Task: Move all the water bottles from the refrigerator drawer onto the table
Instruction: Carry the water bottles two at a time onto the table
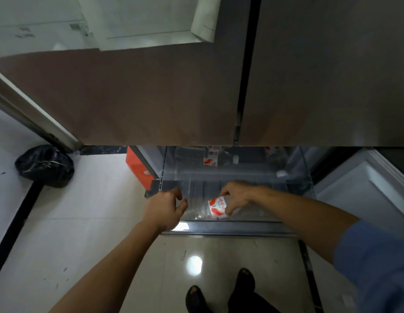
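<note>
The clear refrigerator drawer (230, 229) stands pulled out below the closed doors. A clear water bottle with a red-and-white label (215, 207) lies near the drawer's front, and my right hand (238, 196) is closed around it. My left hand (166, 207) hovers at the drawer's front left corner, fingers curled and apart, holding nothing. More bottles with the same label (219, 158) lie at the back of the drawer, partly hidden under the doors.
A black rubbish bag (46, 166) sits on the tiled floor at left. An orange box (138, 163) stands beside the drawer's left side. A white open door or panel (363, 188) is at right. My feet (221, 292) stand just before the drawer.
</note>
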`<state>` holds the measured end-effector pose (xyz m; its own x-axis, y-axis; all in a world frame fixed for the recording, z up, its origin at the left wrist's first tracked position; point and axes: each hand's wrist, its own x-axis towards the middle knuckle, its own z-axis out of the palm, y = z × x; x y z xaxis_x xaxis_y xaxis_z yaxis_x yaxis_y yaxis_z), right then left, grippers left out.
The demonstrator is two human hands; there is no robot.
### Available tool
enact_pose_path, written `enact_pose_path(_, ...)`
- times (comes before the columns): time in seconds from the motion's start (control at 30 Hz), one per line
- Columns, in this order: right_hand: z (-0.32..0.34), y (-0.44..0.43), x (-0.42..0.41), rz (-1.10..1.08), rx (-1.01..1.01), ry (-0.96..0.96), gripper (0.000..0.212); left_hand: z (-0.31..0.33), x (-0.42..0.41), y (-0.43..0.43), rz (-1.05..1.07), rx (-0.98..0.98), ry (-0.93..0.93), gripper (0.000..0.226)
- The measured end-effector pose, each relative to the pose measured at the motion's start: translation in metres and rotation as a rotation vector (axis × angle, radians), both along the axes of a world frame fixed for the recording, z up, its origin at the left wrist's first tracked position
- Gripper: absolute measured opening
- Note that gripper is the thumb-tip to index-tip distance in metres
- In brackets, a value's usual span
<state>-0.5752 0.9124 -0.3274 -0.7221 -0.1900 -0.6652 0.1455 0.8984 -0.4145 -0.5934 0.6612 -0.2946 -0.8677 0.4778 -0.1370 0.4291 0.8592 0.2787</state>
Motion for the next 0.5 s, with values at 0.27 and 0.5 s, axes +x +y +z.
enact_pose_path(0.27,-0.004,0.075,0.016,-0.209,0.051,0.039,0.036,-0.005,-0.005,-0.002,-0.028,-0.041,-0.021,0.029)
enact_pose_path(0.5,0.006,0.081,0.035,-0.462,-0.215,-0.007,0.029,-0.003,-0.025,0.019,-0.104,-0.056,-0.111,0.025)
